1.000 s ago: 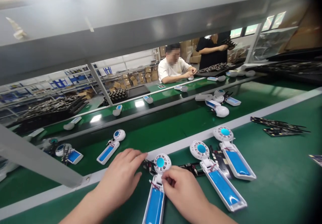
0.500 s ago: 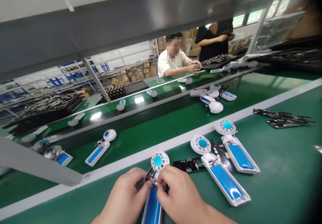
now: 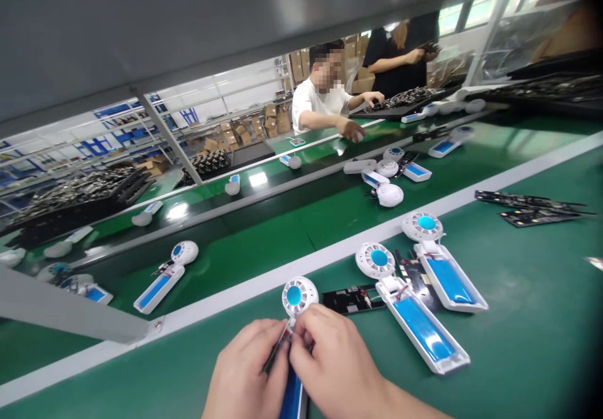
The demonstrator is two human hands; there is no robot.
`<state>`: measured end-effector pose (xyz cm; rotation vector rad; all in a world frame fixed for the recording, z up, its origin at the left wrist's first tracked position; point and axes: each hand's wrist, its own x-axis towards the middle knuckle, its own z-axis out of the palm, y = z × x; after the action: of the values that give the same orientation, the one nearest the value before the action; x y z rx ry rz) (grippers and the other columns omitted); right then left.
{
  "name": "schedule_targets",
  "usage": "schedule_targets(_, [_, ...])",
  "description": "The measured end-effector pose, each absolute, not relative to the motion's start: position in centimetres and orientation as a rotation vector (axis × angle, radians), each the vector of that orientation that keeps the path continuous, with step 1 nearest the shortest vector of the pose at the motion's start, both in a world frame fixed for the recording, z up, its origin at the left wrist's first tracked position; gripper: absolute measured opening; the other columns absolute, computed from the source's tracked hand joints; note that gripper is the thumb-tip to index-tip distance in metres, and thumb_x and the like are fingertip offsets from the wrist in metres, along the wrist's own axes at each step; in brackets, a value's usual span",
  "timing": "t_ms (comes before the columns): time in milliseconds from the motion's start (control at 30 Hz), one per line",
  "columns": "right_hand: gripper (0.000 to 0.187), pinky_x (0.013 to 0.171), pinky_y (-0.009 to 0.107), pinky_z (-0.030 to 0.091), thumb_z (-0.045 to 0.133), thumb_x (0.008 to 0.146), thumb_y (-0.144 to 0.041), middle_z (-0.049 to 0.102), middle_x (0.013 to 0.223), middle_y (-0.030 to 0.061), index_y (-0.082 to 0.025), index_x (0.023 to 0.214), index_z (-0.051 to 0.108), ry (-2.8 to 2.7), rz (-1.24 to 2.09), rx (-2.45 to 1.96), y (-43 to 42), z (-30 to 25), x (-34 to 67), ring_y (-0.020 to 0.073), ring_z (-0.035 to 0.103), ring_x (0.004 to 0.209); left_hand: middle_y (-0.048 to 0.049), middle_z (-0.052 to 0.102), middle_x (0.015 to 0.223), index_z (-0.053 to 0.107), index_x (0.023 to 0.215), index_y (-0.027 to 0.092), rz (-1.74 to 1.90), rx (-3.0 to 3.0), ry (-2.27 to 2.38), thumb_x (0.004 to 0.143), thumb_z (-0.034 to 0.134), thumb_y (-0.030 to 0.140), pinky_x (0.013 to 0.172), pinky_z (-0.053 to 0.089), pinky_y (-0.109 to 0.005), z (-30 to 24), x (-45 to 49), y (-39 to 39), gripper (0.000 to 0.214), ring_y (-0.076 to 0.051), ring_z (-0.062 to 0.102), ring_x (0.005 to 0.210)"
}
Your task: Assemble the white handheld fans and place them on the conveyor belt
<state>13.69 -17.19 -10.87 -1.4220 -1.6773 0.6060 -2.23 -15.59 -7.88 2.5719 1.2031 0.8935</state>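
An open white fan half-shell (image 3: 295, 299) with a round blue-centred head and a blue battery lies at the near edge of the green bench. Both hands are pinched together over its neck. My left hand (image 3: 247, 375) grips a thin dark circuit board (image 3: 276, 353) against the shell. My right hand (image 3: 332, 365) pinches the wires beside it and covers most of the handle.
Two more open fan shells (image 3: 414, 309) (image 3: 440, 262) and a dark board (image 3: 353, 298) lie to the right. Loose boards (image 3: 527, 208) sit far right. Fan units (image 3: 162, 274) ride the green conveyor (image 3: 264, 237) beyond a white strip. A seated person (image 3: 325, 105) works opposite; another stands behind.
My left hand came in from the left and closed on the board at the shell's neck. Both hands drew nearer to me. The fan units on the conveyor drifted left.
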Motion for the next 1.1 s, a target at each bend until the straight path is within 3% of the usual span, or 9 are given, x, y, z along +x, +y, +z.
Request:
schedule_targets(500, [0.018, 0.058, 0.025, 0.037, 0.049, 0.08, -0.009, 0.059, 0.069, -0.0008, -0.02, 0.066, 0.054, -1.612, 0.69, -1.438, -17.3, -10.8, 13.7, 0.0132, 0.054, 0.063, -0.0067, 0.075, 0.099, 0.064, 0.108, 0.021, 1.075, 2.724, 1.042, 0.089, 0.056, 0.008, 0.08, 0.061, -0.024, -9.6, -2.7, -15.3, 0.024, -0.016, 0.073, 0.088])
schedule_targets(900, [0.021, 0.067, 0.032, 0.04, 0.041, 0.087, -0.011, 0.061, 0.078, 0.0051, -0.019, 0.074, 0.055, -1.869, 0.413, -1.357, -17.6, -11.5, 14.2, 0.0193, 0.056, 0.072, -0.0088, 0.074, 0.102, 0.062, 0.117, 0.021, 1.017, 2.746, 0.956, 0.086, 0.054, 0.003, 0.079, 0.061, -0.026, -9.2, -2.7, -15.6, 0.037, -0.018, 0.072, 0.089])
schedule_targets(1000, [0.018, 0.069, 0.032, 0.041, 0.043, 0.086, -0.011, 0.063, 0.08, 0.0059, -0.018, 0.077, 0.057, -1.909, 0.391, -1.389, -17.5, -11.4, 14.2, 0.0204, 0.058, 0.074, -0.0086, 0.074, 0.103, 0.063, 0.119, 0.023, 1.019, 2.731, 0.915, 0.085, 0.055, 0.005, 0.079, 0.061, -0.026, -9.1, -2.6, -15.8, 0.039, -0.019, 0.072, 0.09])
schedule_targets(1100, [0.016, 0.07, 0.031, 0.042, 0.048, 0.084, -0.01, 0.065, 0.082, 0.0054, -0.018, 0.078, 0.059, -1.901, 0.371, -1.441, -17.3, -11.1, 14.0, 0.0205, 0.06, 0.076, -0.006, 0.075, 0.1, 0.068, 0.111, 0.026, 0.948, 2.51, 0.996, 0.091, 0.053, 0.015, 0.074, 0.06, -0.025, -8.9, -2.4, -15.6, 0.027, -0.017, 0.073, 0.085])
